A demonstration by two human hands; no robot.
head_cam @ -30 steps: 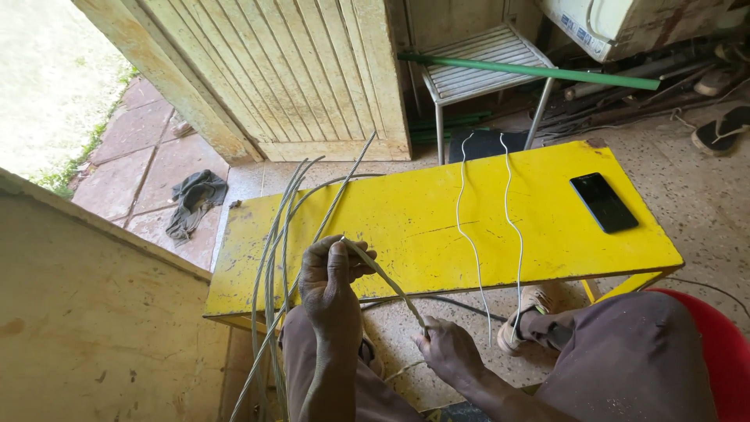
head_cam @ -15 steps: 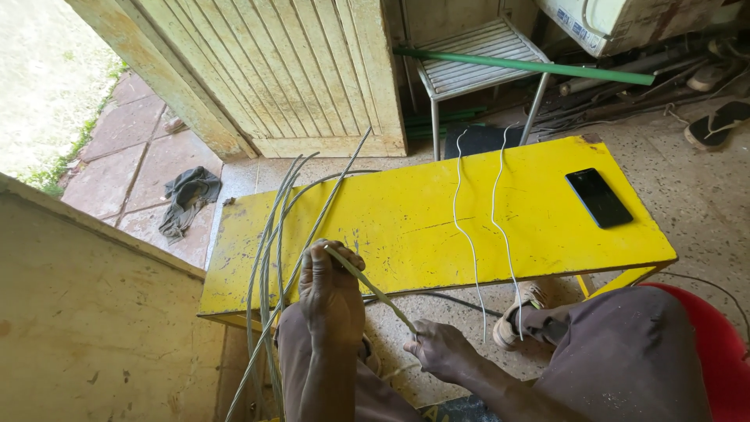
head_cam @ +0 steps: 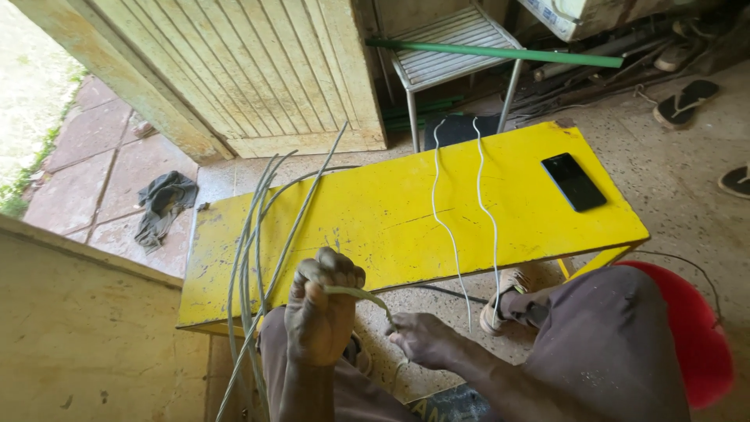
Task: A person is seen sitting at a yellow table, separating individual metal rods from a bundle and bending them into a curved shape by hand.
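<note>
The left hand [head_cam: 320, 316] is closed in a fist around a thin pale cane strip [head_cam: 355, 293], just in front of the near edge of the yellow bench [head_cam: 375, 219]. The strip bends from the fist down to the right hand [head_cam: 418, 337], whose fingers are pinched on its lower end, near the person's knees. The right hand is lower and a little nearer to the person than the left one.

At the left of the fist, a bundle of long grey strips [head_cam: 254, 258] rises from below the picture, crosses the near left corner of the bench and reaches toward its far edge. 2 white cords [head_cam: 469, 203] lie across the bench from its far edge to the near edge and hang down there. A black phone [head_cam: 573, 181] lies flat near the right end of the bench.

Behind the bench stands a metal stool [head_cam: 453, 47] with a green pole [head_cam: 500, 53] across it, beside a pale wooden door [head_cam: 258, 70]. A dark cloth [head_cam: 162, 203] lies on the floor at the left.
</note>
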